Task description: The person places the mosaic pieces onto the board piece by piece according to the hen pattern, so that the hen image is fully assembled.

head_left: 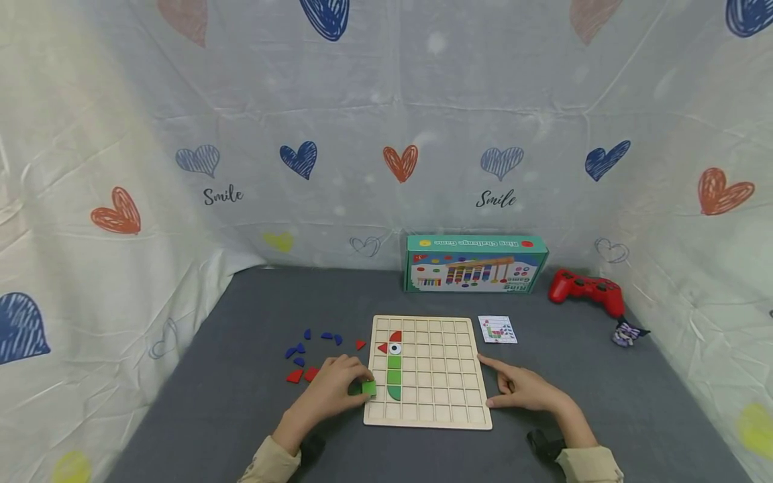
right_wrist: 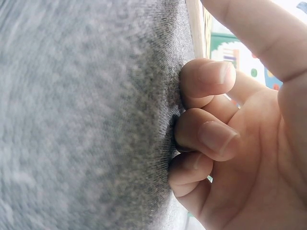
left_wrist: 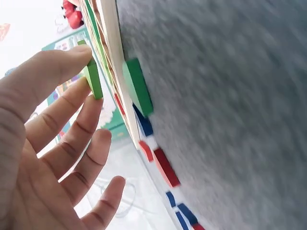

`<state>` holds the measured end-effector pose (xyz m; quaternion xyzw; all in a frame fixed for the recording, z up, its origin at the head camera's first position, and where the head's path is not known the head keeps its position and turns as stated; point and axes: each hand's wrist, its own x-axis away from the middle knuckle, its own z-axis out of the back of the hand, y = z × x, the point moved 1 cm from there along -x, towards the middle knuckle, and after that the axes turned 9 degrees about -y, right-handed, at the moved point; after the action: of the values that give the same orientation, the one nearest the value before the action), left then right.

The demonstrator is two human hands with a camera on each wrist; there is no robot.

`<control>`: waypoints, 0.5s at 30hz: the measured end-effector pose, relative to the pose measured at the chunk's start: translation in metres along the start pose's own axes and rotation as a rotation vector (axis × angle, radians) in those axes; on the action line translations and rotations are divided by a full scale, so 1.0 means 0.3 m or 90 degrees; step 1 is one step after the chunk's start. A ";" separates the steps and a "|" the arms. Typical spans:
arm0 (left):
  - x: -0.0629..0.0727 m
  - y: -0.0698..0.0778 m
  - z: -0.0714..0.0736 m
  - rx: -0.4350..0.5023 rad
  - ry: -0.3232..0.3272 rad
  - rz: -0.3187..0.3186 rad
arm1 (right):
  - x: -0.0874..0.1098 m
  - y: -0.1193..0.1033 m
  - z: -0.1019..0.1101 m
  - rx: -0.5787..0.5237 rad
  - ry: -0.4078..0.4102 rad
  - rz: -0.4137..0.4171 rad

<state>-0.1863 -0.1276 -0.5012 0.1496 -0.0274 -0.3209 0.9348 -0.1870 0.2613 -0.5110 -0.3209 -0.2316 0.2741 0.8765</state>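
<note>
Nearest me are my two sleeves (head_left: 590,464), left and right. Past them, my left hand (head_left: 334,388) pinches a green square (head_left: 369,388) between thumb and fingers, tilted above the near left edge of the gridded board (head_left: 429,424). My right hand (head_left: 525,389) spreads index finger and thumb along the board's right edge, other fingers folded, seemingly steadying it. Under my left hand, a dark green piece (left_wrist: 139,88) lies just beside the board.

In the board's second column from the left, near to far, sit a green quarter (head_left: 394,392), two green squares (head_left: 394,377), an eye tile (head_left: 395,349) and a red quarter (head_left: 395,336); a red triangle (head_left: 383,348) sits left of the eye.

I judge I am mid-placement: the move calls for levelling the square, aligning it with the ridges and lowering it into a cell; which cell, I can't tell.

Left of the board lie loose red pieces (head_left: 294,376), then blue pieces (head_left: 327,335). Far right are a pattern card (head_left: 498,329), too small to read, and a red controller (head_left: 588,290); the game box (head_left: 476,265) stands behind.
</note>
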 end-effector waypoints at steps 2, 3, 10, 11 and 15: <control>-0.008 0.010 -0.005 0.001 0.001 -0.002 | 0.000 0.000 0.000 0.002 0.001 0.000; -0.012 0.016 -0.007 0.001 0.000 -0.002 | -0.001 0.000 0.001 0.002 0.001 0.000; -0.043 0.054 -0.025 -0.021 -0.012 -0.005 | 0.000 0.001 0.000 0.001 0.001 0.002; -0.048 0.060 -0.029 -0.024 -0.014 -0.007 | 0.000 0.002 0.000 0.000 0.001 0.001; -0.063 0.082 -0.043 -0.019 -0.019 -0.009 | 0.000 0.002 0.000 -0.002 0.001 0.001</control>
<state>-0.1848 -0.0945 -0.5054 0.1306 -0.0356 -0.3297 0.9343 -0.1872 0.2617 -0.5115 -0.3223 -0.2311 0.2745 0.8760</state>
